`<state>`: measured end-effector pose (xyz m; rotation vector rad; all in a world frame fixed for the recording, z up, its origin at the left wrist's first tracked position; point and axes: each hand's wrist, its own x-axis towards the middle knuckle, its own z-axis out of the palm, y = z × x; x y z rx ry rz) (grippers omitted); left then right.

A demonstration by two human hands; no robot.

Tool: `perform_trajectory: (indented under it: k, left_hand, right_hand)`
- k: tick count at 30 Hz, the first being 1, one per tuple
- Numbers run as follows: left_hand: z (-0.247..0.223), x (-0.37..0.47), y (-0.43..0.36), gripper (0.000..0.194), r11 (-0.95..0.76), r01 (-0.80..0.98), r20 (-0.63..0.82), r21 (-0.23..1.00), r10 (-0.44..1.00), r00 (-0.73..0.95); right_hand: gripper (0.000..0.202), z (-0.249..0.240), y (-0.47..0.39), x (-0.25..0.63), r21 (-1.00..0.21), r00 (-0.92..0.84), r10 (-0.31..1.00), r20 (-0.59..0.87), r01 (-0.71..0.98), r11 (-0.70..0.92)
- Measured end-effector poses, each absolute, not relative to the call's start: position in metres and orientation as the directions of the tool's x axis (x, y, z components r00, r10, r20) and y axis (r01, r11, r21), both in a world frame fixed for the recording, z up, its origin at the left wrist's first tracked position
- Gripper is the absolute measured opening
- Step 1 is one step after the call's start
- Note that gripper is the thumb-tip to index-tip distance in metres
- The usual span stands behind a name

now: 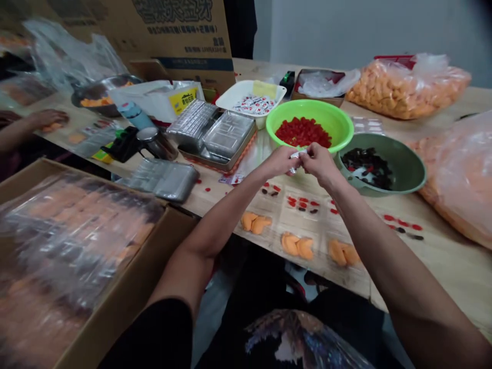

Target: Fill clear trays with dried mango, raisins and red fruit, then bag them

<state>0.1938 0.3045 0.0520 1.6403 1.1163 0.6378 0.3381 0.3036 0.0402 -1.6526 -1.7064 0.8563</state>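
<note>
My left hand [282, 161] and my right hand [320, 163] meet in front of the green bowl [348, 134], fingers closed in a pinch. Between them is a small white sachet [295, 155], partly covered by the fingers. Red pieces [303, 132] fill the bottom of that bowl. Below my wrists, see-through trays lie in a row on the table, with orange pieces [296, 245] in their near sections and red and dark pieces [303, 201] in their far ones. A dark green bowl [407, 171] with black pieces stands right of my right hand.
A white tray [280, 92] of printed sachets stands behind, beside a tin of stacked plastic trays [229, 132]. Bags of orange pieces [407, 89] sit at right. An open carton [175, 220] of packed trays is at near left. Another person's hand [48, 119] rests on the table beyond it.
</note>
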Motion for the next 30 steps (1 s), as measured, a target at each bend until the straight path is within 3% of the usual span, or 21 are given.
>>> perform_trajectory:
  k: [4,8,14,19,23,26,30]
  left_hand:
    - [0.028,0.171,0.293,0.026,-0.134,0.576,-0.032,0.806,0.962,0.270]
    - [0.017,0.132,0.284,0.026,-0.253,0.731,0.107,0.633,0.965,0.241]
    - [0.023,0.088,0.260,0.030,-0.057,0.825,0.039,0.562,0.998,0.042]
    - [0.041,0.097,0.264,0.020,0.004,0.927,-0.079,0.375,0.996,0.028]
    - [0.045,0.109,0.267,0.046,0.105,0.968,-0.257,0.229,0.965,-0.044]
    - [0.039,0.112,0.265,0.046,0.119,0.963,-0.271,0.243,0.961,-0.051]
    - [0.033,0.106,0.260,0.021,0.079,0.941,-0.117,0.328,0.992,-0.043]
  right_hand:
    - [0.007,0.039,0.294,0.335,-0.711,-0.010,1.000,0.028,0.703,0.027]
    - [0.009,0.035,0.273,0.332,-0.632,0.027,0.999,0.039,0.775,0.004]
    - [0.011,0.017,0.211,0.296,-0.656,-0.049,0.971,-0.236,0.745,-0.122]
    - [0.026,0.025,0.203,0.280,-0.356,-0.065,0.961,-0.267,0.934,-0.036]
    - [0.033,0.029,0.245,0.288,-0.225,-0.135,0.954,-0.267,0.971,0.074]
    - [0.038,0.021,0.275,0.285,-0.232,-0.196,0.935,-0.295,0.964,0.129]
    - [0.052,0.002,0.297,0.276,-0.215,-0.186,0.920,-0.344,0.970,0.115]
